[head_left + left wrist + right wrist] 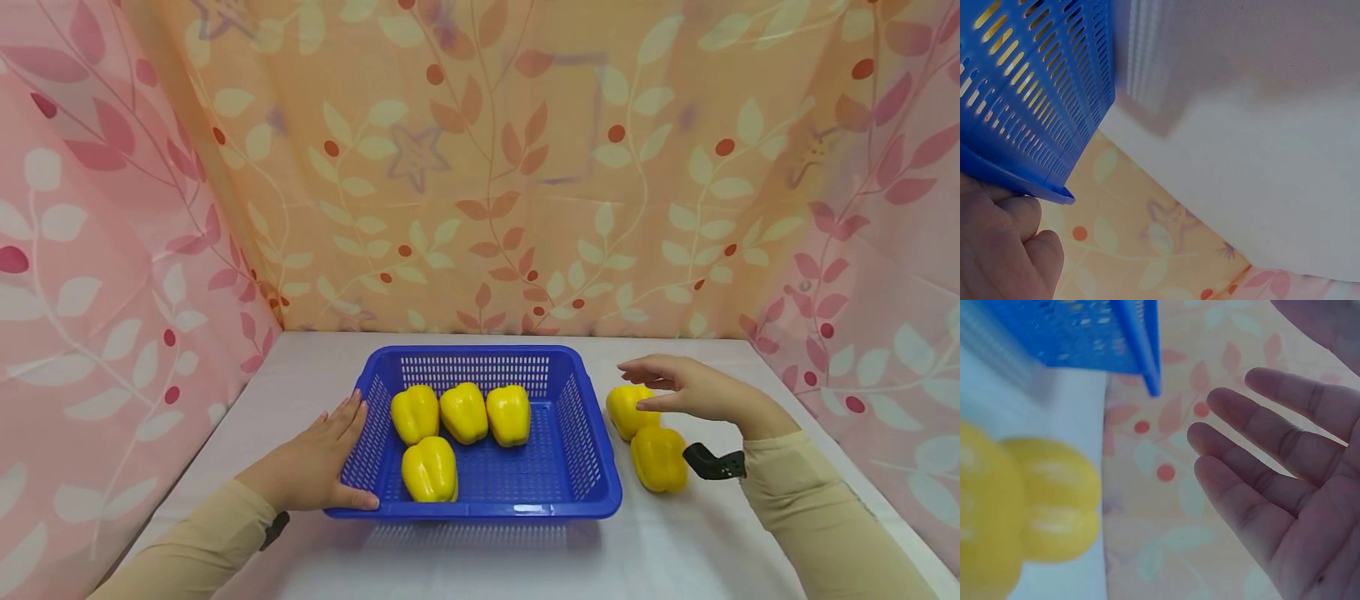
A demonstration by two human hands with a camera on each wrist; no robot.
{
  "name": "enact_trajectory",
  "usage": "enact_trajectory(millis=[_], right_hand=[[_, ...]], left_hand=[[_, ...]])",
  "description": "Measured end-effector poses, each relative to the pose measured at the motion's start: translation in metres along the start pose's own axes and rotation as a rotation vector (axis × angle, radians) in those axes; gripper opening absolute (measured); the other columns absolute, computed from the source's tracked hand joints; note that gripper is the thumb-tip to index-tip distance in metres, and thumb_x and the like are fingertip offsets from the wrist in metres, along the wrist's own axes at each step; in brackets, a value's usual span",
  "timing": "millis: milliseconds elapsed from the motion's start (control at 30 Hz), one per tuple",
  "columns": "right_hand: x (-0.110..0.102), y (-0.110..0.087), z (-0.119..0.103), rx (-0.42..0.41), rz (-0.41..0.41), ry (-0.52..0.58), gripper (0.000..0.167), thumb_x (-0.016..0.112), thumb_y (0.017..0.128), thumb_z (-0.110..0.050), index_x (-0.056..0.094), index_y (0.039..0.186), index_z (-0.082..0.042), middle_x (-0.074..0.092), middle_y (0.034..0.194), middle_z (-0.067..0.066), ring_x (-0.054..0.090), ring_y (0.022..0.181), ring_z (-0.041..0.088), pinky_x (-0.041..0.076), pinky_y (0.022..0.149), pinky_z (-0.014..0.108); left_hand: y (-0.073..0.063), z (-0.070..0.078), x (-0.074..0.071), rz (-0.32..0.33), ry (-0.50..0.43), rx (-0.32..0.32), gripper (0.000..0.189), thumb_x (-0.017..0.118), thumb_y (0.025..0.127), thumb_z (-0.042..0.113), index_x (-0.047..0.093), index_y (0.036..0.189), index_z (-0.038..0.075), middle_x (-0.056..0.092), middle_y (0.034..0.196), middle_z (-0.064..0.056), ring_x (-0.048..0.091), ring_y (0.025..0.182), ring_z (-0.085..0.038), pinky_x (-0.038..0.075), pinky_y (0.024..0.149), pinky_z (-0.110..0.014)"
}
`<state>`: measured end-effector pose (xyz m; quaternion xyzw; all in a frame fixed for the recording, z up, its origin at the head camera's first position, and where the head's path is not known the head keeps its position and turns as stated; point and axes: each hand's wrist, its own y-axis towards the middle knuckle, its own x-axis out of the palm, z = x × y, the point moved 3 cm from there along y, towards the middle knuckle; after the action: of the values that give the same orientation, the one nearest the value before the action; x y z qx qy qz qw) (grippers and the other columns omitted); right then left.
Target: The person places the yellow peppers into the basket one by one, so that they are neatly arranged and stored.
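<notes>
A blue plastic basket (487,510) with slotted walls holds several yellow bell peppers (463,413). My left hand (318,458) rests on its left rim, fingers stretched along the edge and thumb at the near left corner. In the left wrist view, fingers of that hand (1007,244) touch the rim. Right of the basket, two more yellow bell peppers (660,460) sit against each other on the table. Over the farther one hovers my right hand (693,390), fingers extended, thumb apart, holding nothing. The right wrist view shows its spread fingers (1254,481) beside the peppers (1054,500).
A white-covered table (300,558) bears everything. Behind it hangs an orange leaf-patterned curtain (480,167), with pink patterned curtains at the left (112,292) and right (885,275) sides. Black straps (716,462) sit at the wrists.
</notes>
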<state>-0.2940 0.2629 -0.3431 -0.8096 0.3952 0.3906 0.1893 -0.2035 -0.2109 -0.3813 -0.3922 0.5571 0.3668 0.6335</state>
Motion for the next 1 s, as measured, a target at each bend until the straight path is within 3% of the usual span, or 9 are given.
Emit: enact_trajectory(millis=[367,733,1000], right_hand=[[0.005,-0.018,0.026,0.102,0.011,-0.002,0.056,0.065,0.084,-0.029,0.046,0.132,-0.007,0.052,0.128,0.015,0.049,0.117,0.035,0.04,0.094,0.051],[0.011,-0.034,0.044,0.143,0.013,0.012,0.058,0.066,0.083,-0.03,0.047,0.13,-0.004,0.052,0.125,0.019,0.05,0.113,0.039,0.044,0.09,0.051],[0.021,-0.044,0.054,0.123,0.002,0.028,0.057,0.065,0.084,-0.029,0.046,0.13,-0.002,0.052,0.125,0.021,0.05,0.111,0.04,0.043,0.09,0.05]], left_hand=[[-0.001,0.0,-0.001,-0.003,-0.015,-0.002,0.124,0.047,0.062,0.083,0.015,0.143,-0.006,0.006,0.151,-0.022,0.01,0.137,-0.037,0.015,0.107,-0.055],[-0.001,0.002,-0.001,0.002,-0.014,-0.004,0.125,0.047,0.061,0.083,0.015,0.143,-0.005,0.006,0.151,-0.022,0.011,0.137,-0.038,0.015,0.107,-0.054],[-0.001,0.002,-0.002,0.002,-0.014,-0.004,0.125,0.046,0.061,0.084,0.016,0.143,-0.006,0.006,0.15,-0.023,0.011,0.137,-0.038,0.016,0.107,-0.055]])
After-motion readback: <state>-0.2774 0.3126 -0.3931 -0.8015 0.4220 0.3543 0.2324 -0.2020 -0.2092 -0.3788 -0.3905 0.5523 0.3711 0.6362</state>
